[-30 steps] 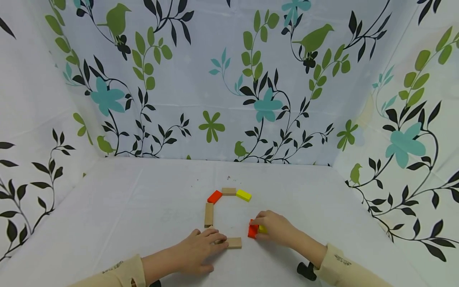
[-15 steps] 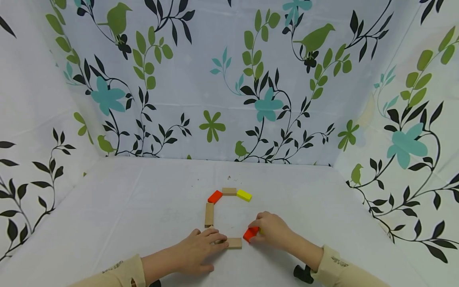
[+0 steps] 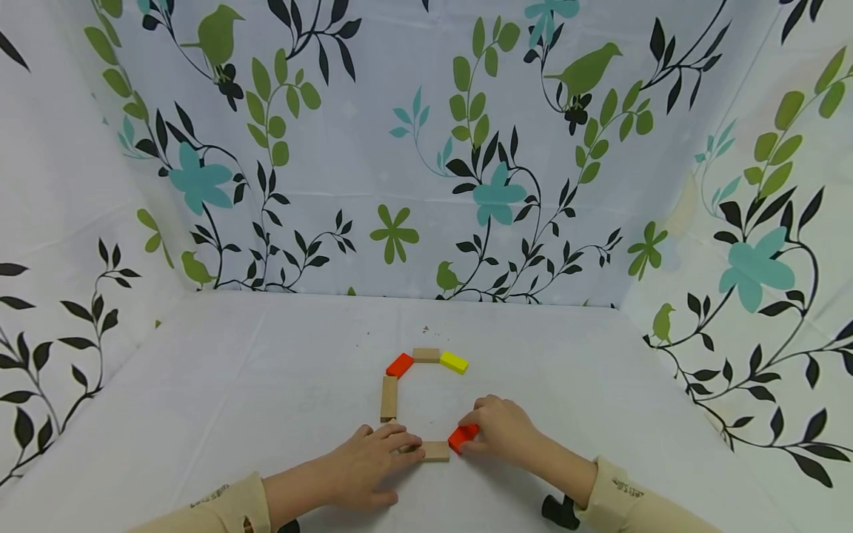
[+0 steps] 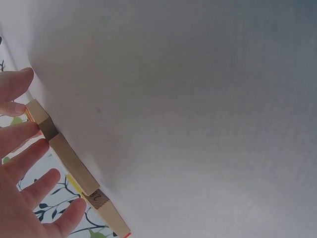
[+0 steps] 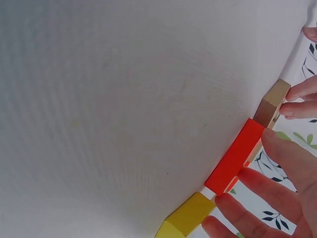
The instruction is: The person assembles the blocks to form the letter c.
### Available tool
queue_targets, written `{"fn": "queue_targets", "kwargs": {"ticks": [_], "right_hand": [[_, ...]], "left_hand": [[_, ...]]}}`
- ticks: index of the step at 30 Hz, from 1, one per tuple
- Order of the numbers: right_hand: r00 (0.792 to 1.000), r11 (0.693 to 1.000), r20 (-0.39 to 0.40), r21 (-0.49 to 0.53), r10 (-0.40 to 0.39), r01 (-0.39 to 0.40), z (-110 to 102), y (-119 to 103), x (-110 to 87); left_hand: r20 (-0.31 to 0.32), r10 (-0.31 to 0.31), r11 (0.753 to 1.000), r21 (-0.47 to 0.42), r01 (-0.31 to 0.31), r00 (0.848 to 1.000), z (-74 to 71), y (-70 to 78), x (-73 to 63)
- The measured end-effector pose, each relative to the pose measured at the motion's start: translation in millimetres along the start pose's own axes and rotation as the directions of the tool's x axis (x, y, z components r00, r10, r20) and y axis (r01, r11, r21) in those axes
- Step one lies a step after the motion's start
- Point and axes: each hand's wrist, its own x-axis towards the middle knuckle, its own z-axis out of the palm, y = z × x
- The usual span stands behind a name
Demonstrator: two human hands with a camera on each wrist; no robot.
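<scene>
In the head view, my right hand pinches a red block between thumb and fingers. One end of that block meets a plain wooden block. A yellow block lies by the fingertips in the right wrist view; in the head view the hand covers it. My left hand is spread palm down, its fingertips at the other end of the wooden block. Under those fingers another wooden block is mostly hidden. The left wrist view has several wooden blocks in a row beside the extended fingers.
An arc of blocks goes on beyond the hands: a wooden block, a red block, a wooden block and a yellow block. All lie on a white cloth. Behind hangs a patterned curtain.
My right hand has shifted slightly left and nearer, turning the red block until it meets the wooden block's end. The yellow block has gone out of sight behind it. My left hand stays put.
</scene>
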Motion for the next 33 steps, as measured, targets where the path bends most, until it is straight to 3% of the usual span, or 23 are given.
{"fn": "queue_targets", "kwargs": {"ticks": [9, 14, 24, 33], "right_hand": [[1.0, 1.0, -0.004, -0.003, -0.015, 0.015, -1.6, -1.6, -1.3], [1.0, 0.999, 0.014, 0.045, -0.005, 0.004, -3.9, 0.1, -2.1], [0.991, 0.98, 0.064, 0.155, 0.115, -0.124, -11.0, 18.1, -4.1], [0.978, 0.96, 0.091, 0.193, 0.19, -0.204, -14.4, 33.6, -12.8]], "left_hand": [[0.012, -0.004, 1.0, -0.017, 0.004, 1.0, 0.6, -0.6, -0.2], [0.019, -0.011, 1.0, -0.022, 0.012, 1.0, 1.0, -0.9, 0.0], [0.014, -0.007, 0.999, -0.031, 0.007, 1.0, 0.8, -0.9, 0.1], [0.008, -0.001, 0.998, -0.065, 0.002, 1.0, 0.7, -1.4, 0.3]]}}
